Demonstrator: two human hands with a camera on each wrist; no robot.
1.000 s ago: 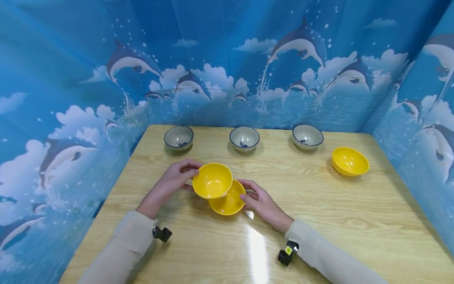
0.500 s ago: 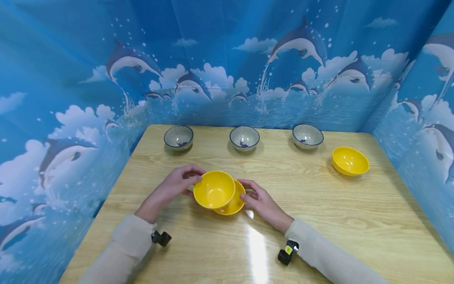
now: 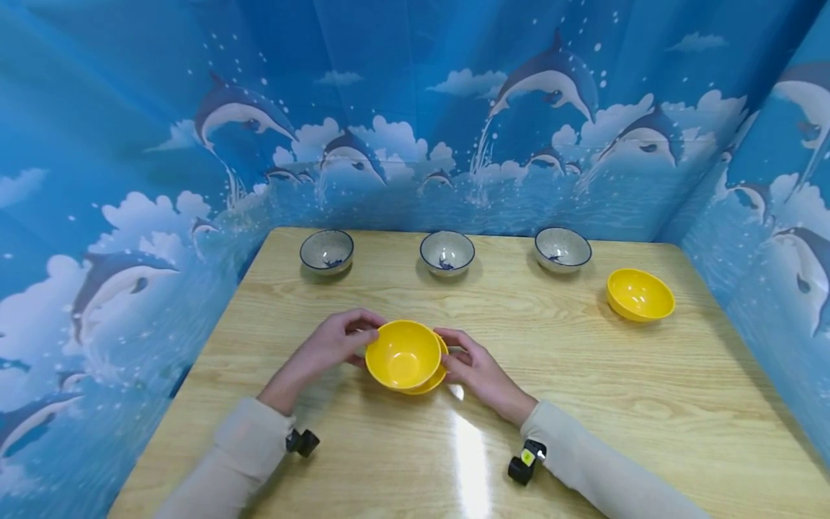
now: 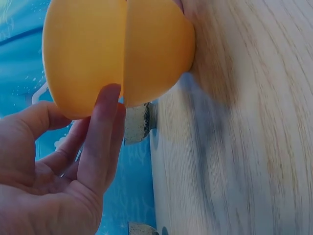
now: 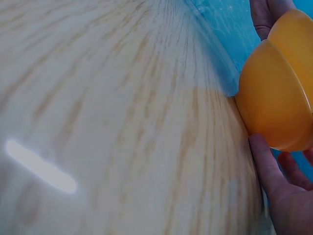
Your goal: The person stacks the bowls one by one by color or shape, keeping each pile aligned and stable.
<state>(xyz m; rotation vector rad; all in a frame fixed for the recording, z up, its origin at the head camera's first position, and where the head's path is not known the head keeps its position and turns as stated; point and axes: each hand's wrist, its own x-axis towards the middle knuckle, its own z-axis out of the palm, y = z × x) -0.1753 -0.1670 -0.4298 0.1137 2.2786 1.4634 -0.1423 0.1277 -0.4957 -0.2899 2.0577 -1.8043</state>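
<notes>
Just over the table, my left hand pinches the rim of a yellow bowl between thumb and fingers. Beneath it stands a second yellow bowl, mostly covered, with only its right and front edge showing in the head view. My right hand holds that lower bowl at its right side, thumb near the rim. From the left wrist, the upper bowl appears tilted, its rim over the lower bowl. The right wrist view shows the lower bowl against the thumb; its contact with the upper bowl is partly hidden.
Three grey bowls with blue rims, a left one, a middle one and a right one, line the back of the wooden table. Another yellow bowl stands at right. A dolphin-print curtain hangs behind.
My left hand has brought the upper yellow bowl down and to the right, over the lower one, which is now more covered. The right hand and lower bowl have stayed in place.
</notes>
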